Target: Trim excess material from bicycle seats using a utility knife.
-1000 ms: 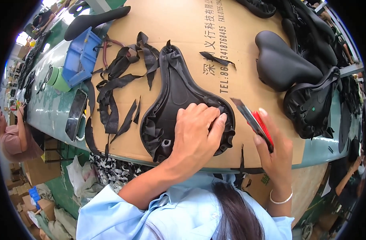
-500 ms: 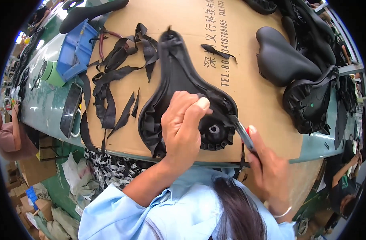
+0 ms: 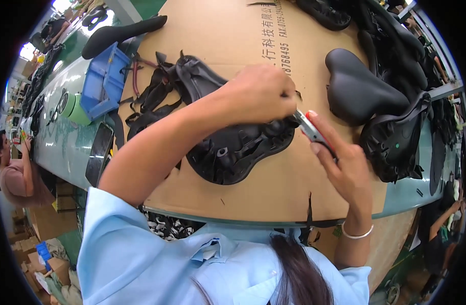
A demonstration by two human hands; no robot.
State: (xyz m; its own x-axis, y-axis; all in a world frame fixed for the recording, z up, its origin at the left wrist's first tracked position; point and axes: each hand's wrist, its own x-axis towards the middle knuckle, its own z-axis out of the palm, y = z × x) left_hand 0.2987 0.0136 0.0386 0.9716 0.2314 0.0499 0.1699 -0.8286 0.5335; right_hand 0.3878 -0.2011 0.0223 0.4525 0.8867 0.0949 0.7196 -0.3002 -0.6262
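Note:
An upturned black bicycle saddle (image 3: 253,140) lies on the cardboard, its gathered cover edge showing around the underside and its nose pointing to the far left. My left hand (image 3: 263,94) is closed in a fist above its right side, the forearm crossing over the saddle. What the fingers hold is hidden. In my right hand (image 3: 347,162) is a utility knife (image 3: 314,129) with a grey and red body. Its tip is close to the left fist and the saddle's right edge.
Black offcuts (image 3: 154,101) lie left of the saddle, near a blue bin (image 3: 103,84), a green container (image 3: 74,109) and a phone (image 3: 99,152). More black saddles (image 3: 362,89) are heaped at the right. A person (image 3: 19,173) sits at far left.
The saddle has turned, its nose swinging left and its wide end shifting up. My left hand has risen away to the upper right; the knife has moved up with it.

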